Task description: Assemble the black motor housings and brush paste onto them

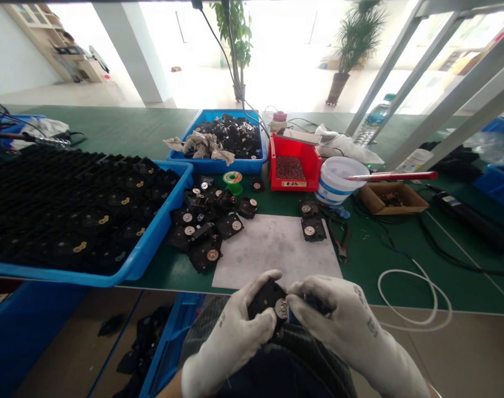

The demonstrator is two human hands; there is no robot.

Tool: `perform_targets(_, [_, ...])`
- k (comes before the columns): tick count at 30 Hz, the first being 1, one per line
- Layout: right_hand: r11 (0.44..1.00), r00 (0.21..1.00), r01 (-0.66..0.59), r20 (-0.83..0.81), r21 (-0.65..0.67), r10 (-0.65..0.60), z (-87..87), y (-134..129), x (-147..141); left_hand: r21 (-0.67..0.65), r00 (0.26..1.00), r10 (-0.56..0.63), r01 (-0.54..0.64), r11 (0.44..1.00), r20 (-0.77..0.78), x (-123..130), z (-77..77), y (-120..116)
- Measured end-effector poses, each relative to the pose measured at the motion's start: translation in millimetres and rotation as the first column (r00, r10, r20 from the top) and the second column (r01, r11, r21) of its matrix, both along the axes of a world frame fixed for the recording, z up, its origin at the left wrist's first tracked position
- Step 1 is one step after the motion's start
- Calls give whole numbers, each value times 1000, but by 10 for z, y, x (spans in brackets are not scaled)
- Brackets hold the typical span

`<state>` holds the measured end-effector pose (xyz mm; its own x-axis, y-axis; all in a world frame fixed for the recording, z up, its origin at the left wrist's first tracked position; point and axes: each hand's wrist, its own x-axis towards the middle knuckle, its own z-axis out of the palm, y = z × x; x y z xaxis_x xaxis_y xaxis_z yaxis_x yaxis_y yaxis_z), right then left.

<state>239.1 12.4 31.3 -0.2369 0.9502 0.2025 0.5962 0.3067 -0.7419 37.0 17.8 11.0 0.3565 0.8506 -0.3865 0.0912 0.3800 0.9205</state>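
My left hand [235,331], in a white glove, holds a black plastic part [263,298] above my lap, thumb in front and fingers behind. A round silver disc [281,308] sits on the part's right side. Also gloved, my right hand [339,315] has its thumb and forefinger pinched together at the edge of that disc; whatever lies between the fingertips is too small to make out. Just beyond both hands, a white sheet of paper [268,249] lies on the green table. Two similar black parts [313,229] rest at its right edge.
Left stands a blue tray [130,271] of stacked black parts; a blue bin [219,165] of loose parts is behind. Around the paper are a pile of parts [208,251], a solder spool [232,182], a red bin [272,179], a white bucket [339,177] and pliers [342,246].
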Motion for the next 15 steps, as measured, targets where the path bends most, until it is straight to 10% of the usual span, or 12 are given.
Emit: perform_targets(15, [1000,997,-22,70,-4,22,-38,-16,50,7,999,-10,10,1000,-49,17,21,-2])
